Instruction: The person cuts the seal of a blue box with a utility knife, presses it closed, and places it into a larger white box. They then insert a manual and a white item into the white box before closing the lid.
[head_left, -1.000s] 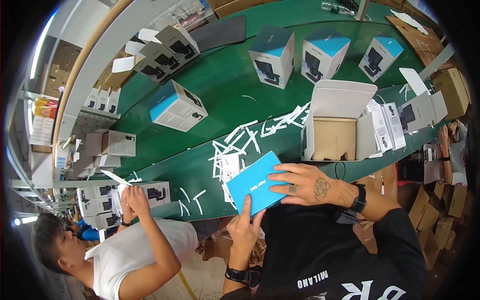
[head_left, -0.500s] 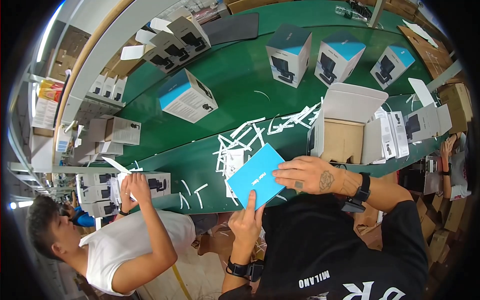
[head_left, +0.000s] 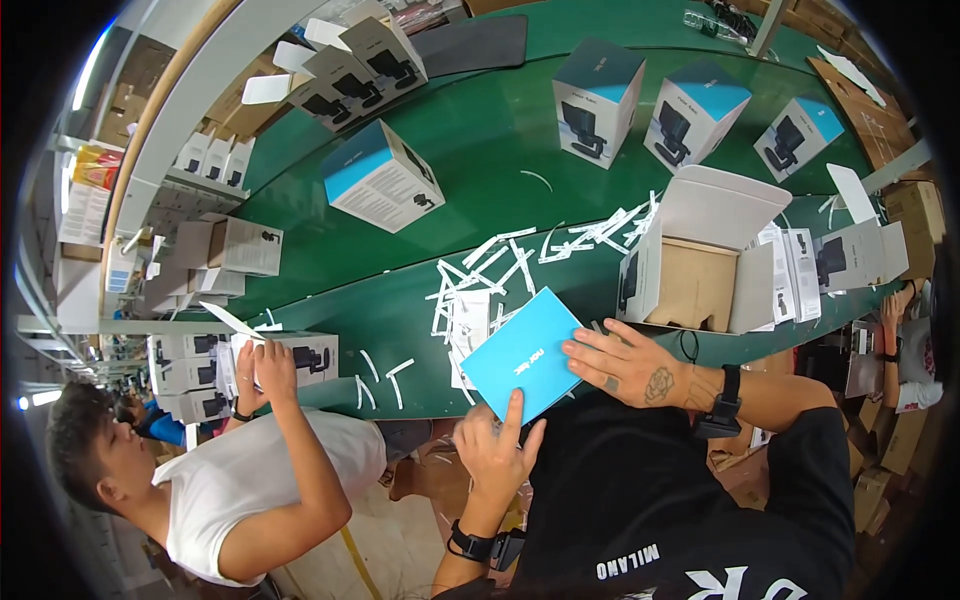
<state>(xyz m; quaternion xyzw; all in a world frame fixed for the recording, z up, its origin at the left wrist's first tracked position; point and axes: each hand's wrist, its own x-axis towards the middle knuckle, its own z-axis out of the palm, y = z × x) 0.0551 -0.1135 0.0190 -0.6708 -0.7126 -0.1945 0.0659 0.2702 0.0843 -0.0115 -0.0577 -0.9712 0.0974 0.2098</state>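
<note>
In front of me is a carton [head_left: 520, 345] whose bright blue top face, with white lettering, is turned up; its sides are hidden. My right hand [head_left: 632, 368] lies along its right edge, fingers stretched out and the tips touching the blue face. My left hand [head_left: 495, 450] is at the near edge, with the index finger extended against the carton and the thumb spread away. Right of the carton stands an open white box [head_left: 745, 290] with its lid raised and a brown cardboard insert [head_left: 690, 282] inside.
White paper strips [head_left: 590, 235] litter the green table [head_left: 480, 130]. Several blue-topped cartons [head_left: 597, 105] stand farther back, and another carton [head_left: 385, 180] sits back left. On the left a co-worker [head_left: 270, 470] handles a white box [head_left: 315, 355]. Leaflets [head_left: 795, 270] lie at the right.
My left index finger has slid from the blue face toward its near edge, and the thumb has spread out. The right hand's fingers look more spread. The whole view has shifted slightly.
</note>
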